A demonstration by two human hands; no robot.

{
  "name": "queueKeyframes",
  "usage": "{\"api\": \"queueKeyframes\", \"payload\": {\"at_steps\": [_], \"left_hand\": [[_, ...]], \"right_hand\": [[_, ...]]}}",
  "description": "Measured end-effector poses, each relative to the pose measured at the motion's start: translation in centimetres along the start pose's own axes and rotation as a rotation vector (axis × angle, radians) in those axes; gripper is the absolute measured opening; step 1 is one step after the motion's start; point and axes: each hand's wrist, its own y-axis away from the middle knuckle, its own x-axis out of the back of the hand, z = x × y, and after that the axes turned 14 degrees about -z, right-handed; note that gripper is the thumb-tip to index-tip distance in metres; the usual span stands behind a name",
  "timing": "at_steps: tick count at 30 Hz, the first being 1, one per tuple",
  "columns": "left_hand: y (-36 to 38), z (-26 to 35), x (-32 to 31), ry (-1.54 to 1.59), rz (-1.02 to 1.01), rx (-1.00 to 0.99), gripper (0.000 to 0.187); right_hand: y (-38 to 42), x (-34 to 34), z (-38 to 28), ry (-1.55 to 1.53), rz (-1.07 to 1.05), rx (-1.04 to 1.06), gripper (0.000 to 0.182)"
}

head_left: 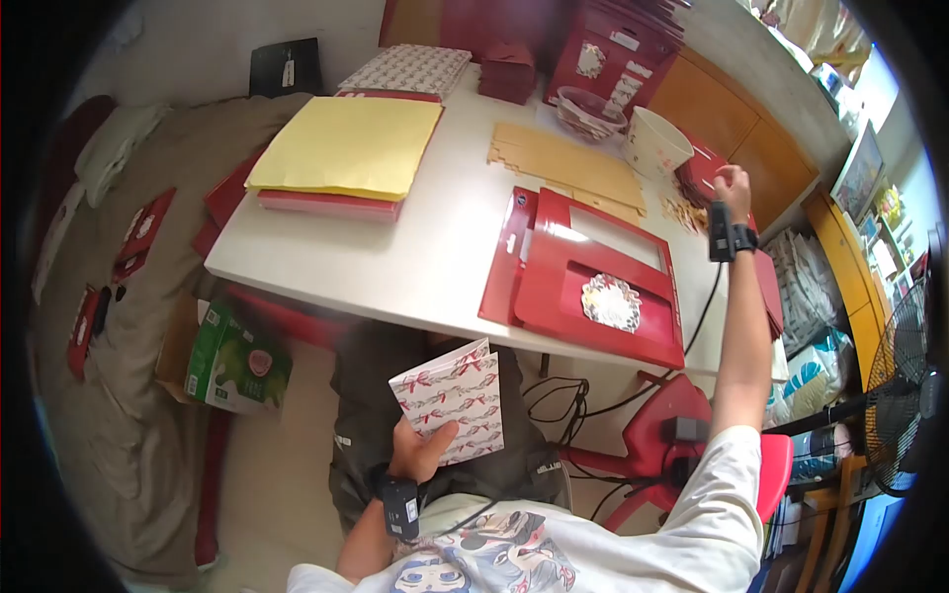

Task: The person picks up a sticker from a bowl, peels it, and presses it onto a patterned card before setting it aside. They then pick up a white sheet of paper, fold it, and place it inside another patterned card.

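Note:
My left hand (420, 450) grips a folded white card (455, 400) with a red bow and grey garland print, held above my lap with the thumb across its front. My right hand (732, 193) is stretched out over the table's right side, its fingers curled together; what they hold, if anything, is too small to make out. Close to it lie a stack of dark red cards (700, 163) and a scatter of small tan pieces (684, 212). Flat red window-front packages (554, 296) with a floral label lie between my hands at the table's near edge.
On the white table (326, 262) are a yellow sheet stack (346, 148), patterned sheets (405, 69), tan card strips (568, 168), a clear tub (590, 114) and a white bucket (657, 141). A green box (237, 361), red stool (662, 435), cables and a fan (900, 376) stand around.

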Motion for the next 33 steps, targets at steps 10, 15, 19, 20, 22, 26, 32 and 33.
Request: {"api": "queueKeyframes", "payload": {"at_steps": [10, 15, 19, 20, 22, 26, 32, 33], "left_hand": [[-0.4, -0.2, -0.2, 0.072, 0.095, -0.009, 0.032], [-0.4, -0.4, -0.5, 0.081, 0.101, -0.025, 0.034], [-0.4, -0.7, -0.1, 0.092, 0.06, -0.031, 0.037], [-0.5, -0.6, -0.2, 0.1, 0.05, -0.037, 0.038], [-1.0, -0.7, -0.1, 0.135, 0.004, -0.095, 0.04], [-1.3, -0.9, 0.7, 0.064, -0.129, -0.122, 0.037], [-0.3, -2.0, 0.5, 0.129, -0.013, -0.033, 0.036], [-0.4, -1.9, 0.4, 0.136, -0.012, -0.038, 0.037]], "right_hand": [[-12.3, -2.5, -5.5, 0.013, -0.527, 0.256, 0.028], [-12.4, -7.4, -7.9, 0.091, -0.809, 0.021, 0.041], [-12.5, -8.9, -9.2, 0.024, -0.786, -0.101, 0.051], [-12.8, -9.2, -9.1, -0.016, -0.869, -0.117, 0.054], [-13.4, -10.4, -8.7, -0.054, -0.926, -0.144, 0.056], [-13.5, -12.3, -8.1, -0.124, -1.023, -0.044, 0.058], [-12.6, -11.7, -9.9, -0.089, -0.883, 0.026, 0.053], [-12.8, -11.9, -9.5, -0.088, -0.885, 0.018, 0.053]]}}
